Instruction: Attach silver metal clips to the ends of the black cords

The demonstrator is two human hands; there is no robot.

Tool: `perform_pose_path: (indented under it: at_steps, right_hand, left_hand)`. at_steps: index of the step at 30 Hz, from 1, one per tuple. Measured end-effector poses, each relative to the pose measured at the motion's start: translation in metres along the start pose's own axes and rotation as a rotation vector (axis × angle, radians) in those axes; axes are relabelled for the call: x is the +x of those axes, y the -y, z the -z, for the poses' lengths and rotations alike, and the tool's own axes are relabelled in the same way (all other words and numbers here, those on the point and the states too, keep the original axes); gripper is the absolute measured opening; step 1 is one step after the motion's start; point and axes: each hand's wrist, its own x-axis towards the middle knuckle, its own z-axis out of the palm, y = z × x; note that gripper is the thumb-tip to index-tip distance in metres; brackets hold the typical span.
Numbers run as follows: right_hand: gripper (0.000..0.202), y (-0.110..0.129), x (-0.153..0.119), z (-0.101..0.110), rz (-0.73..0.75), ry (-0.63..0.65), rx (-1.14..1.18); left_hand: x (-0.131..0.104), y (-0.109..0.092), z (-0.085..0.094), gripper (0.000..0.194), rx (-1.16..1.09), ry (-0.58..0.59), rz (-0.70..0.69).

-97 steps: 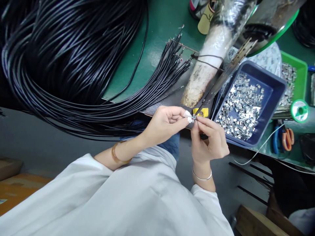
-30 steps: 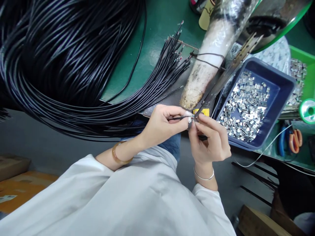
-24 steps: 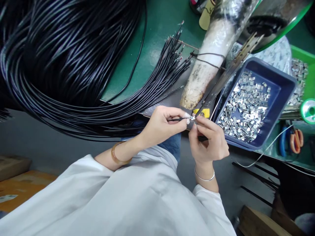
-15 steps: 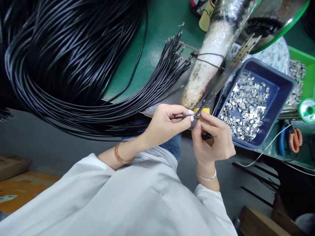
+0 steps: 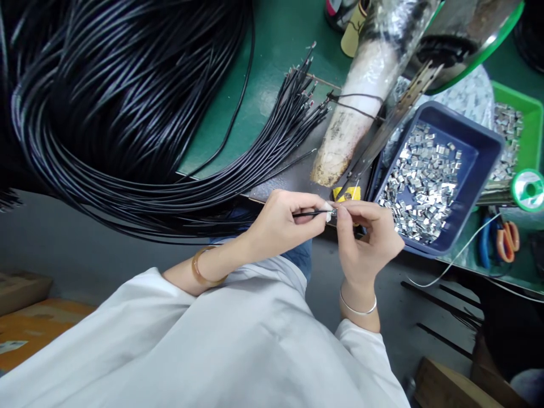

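My left hand (image 5: 283,221) is closed in a pinch around a black cable (image 5: 308,213), close to its end. White wrapping covers a fingertip of this hand. My right hand (image 5: 368,238) meets it from the other side, thumb and forefinger pinched on a small metal part (image 5: 334,212) at the cable's end. Its exact shape is mostly hidden by the fingertips. Just above the hands, apart from them, hangs the lower tip of a long dark metal bar (image 5: 374,144). A yellow piece (image 5: 351,193) lies behind the fingers.
Many black cables (image 5: 238,184) lie bundled on the left, stripped ends on the green table (image 5: 272,34). A plastic-wrapped tube (image 5: 352,113) slants overhead. Right of it are a blue bin (image 5: 480,147) of small metal pieces, a green bin (image 5: 533,124), a spool (image 5: 529,190) and orange-handled pliers (image 5: 505,241).
Both hands have come slightly down, away from the metal bar's tip, which they were touching or very near. My right fingers have drawn closer together around the cable's end.
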Motion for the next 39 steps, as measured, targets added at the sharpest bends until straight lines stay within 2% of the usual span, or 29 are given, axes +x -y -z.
perform_pose_path:
  at_steps: [3,5,9,11,15,18,21,24,32,39]
  right_hand:
    - [0.011,0.001,0.001,0.002,-0.122,0.001,0.148]
    - [0.011,0.001,0.0,0.001,-0.156,0.0,0.236]
    - [0.017,-0.001,-0.003,-0.003,0.035,-0.041,0.16]
    - [0.017,-0.001,-0.003,-0.004,0.09,-0.037,0.103]
    - [0.012,0.003,0.0,-0.003,-0.056,0.057,0.158]
    - [0.011,0.005,-0.001,-0.002,-0.099,0.002,0.154]
    - [0.015,0.004,-0.004,-0.003,0.018,-0.108,-0.021]
    - [0.016,0.002,-0.005,-0.005,0.149,-0.152,-0.184]
    - [0.012,0.0,0.0,-0.008,0.11,-0.144,-0.18]
    - [0.017,0.003,-0.001,-0.009,0.18,-0.186,-0.221]
  left_hand:
    - [-0.005,0.001,0.002,0.009,0.148,-0.066,-0.121]
    - [-0.007,0.001,0.005,0.011,0.143,-0.048,-0.143]
    - [-0.008,0.0,0.008,0.02,-0.101,0.115,0.05]
    - [-0.007,-0.001,0.009,0.022,-0.174,0.135,0.098]
    - [-0.005,-0.002,0.009,0.021,-0.184,0.092,0.079]
    - [-0.004,0.0,0.008,0.022,-0.168,0.075,0.08]
    - [-0.001,0.0,0.007,0.023,-0.152,0.053,0.073]
    - [0.003,-0.002,0.006,0.022,-0.148,0.026,0.054]
    - [0.005,-0.002,0.004,0.017,-0.109,-0.02,0.014]
    - [0.005,-0.006,0.006,0.018,-0.11,-0.011,0.018]
